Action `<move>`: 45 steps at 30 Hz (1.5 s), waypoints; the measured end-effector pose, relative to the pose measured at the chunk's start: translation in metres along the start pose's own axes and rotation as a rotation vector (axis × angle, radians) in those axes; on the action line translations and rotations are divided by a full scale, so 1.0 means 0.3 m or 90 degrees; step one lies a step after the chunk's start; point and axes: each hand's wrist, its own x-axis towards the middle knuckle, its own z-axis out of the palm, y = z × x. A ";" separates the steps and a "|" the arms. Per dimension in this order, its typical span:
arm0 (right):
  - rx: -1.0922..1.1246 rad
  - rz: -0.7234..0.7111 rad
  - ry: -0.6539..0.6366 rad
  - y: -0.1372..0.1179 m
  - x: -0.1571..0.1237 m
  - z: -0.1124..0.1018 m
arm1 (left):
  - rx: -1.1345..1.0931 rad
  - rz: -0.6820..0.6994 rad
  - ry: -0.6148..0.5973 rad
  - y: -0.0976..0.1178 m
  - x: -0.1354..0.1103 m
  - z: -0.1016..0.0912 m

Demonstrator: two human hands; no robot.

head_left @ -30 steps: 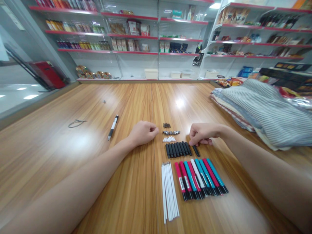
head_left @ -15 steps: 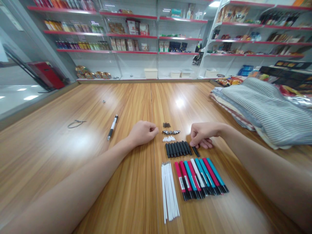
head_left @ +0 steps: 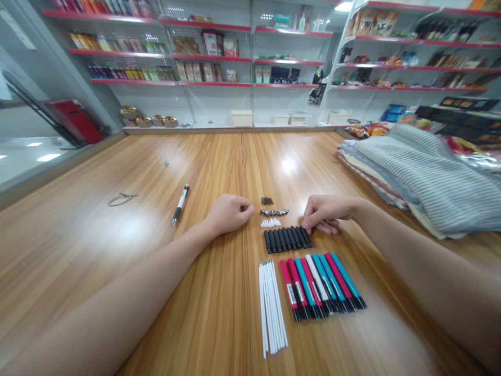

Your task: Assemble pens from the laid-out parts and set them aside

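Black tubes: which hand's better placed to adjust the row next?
Right, probably: the right hand has its fingers at the right end of the black tubes; the left hand is curled, apart from them.

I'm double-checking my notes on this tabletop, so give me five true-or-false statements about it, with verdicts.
1. The right hand is at the right end of the row of black tubes. True.
2. The left hand grips the black-and-white pen. False: the pen lies apart from it on the table.
3. The white refills lie left of the pen barrels. True.
4. The pen barrels are all blue. False: pink and white ones lie among them.
5. The striped cloth lies right of the pen barrels. True.
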 end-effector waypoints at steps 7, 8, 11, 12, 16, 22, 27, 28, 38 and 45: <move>-0.013 0.021 -0.004 0.001 0.004 0.000 | -0.004 -0.004 0.002 0.007 0.000 -0.001; -0.012 0.020 -0.005 0.001 0.004 -0.001 | -0.011 -0.002 -0.002 0.008 -0.001 -0.006; -0.011 0.016 -0.013 0.001 0.002 -0.003 | -0.069 0.058 -0.089 0.001 -0.006 -0.032; -0.010 0.014 -0.015 0.001 0.002 -0.003 | -0.098 0.097 -0.146 -0.004 -0.008 -0.043; -0.012 0.015 -0.015 -0.001 0.001 -0.002 | -0.149 0.210 -0.296 -0.011 -0.016 -0.076; -0.027 0.024 -0.018 -0.009 -0.001 -0.001 | -0.107 0.236 -0.290 0.038 -0.019 -0.074; -0.039 0.028 -0.022 -0.008 -0.003 -0.002 | -0.110 0.266 -0.300 0.061 -0.023 -0.067; -0.041 0.029 -0.021 -0.008 -0.003 -0.002 | -0.106 0.272 -0.300 0.063 -0.024 -0.066; -0.044 0.031 -0.022 -0.025 -0.012 0.003 | -0.040 0.271 -0.284 0.078 -0.026 -0.060; -0.041 0.028 -0.020 -0.016 -0.008 0.000 | -0.037 0.277 -0.284 0.081 -0.028 -0.063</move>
